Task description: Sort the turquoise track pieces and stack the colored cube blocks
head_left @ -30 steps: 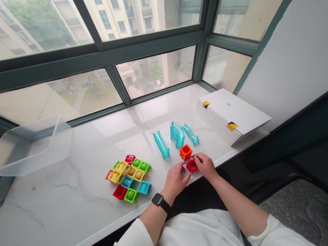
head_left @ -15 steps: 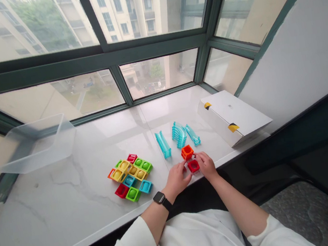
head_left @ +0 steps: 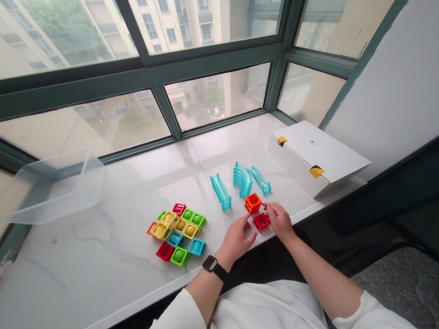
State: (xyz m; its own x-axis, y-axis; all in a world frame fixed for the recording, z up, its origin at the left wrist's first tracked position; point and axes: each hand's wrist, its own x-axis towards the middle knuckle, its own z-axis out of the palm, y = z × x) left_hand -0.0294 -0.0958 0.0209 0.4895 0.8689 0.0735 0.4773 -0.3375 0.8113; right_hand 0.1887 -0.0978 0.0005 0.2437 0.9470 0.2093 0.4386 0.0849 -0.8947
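While between both hands (head_left: 236, 240) (head_left: 279, 221), red block (head_left: 261, 222)

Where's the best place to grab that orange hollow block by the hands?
Pinch the orange hollow block by two opposite flat outer walls, coming from above: it sits square and open-topped, and the red block crowds its near side, next to the right hand.

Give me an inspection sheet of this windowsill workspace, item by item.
surface: white veined marble sill
job's things: red block, orange block, coloured block cluster, translucent turquoise track pieces
clutter: clear plastic tub, white box
hands: right hand at the red block, left hand beside it, black smartwatch on left wrist
cables: nothing seen
surroundings: green-framed windows, apartment buildings outside
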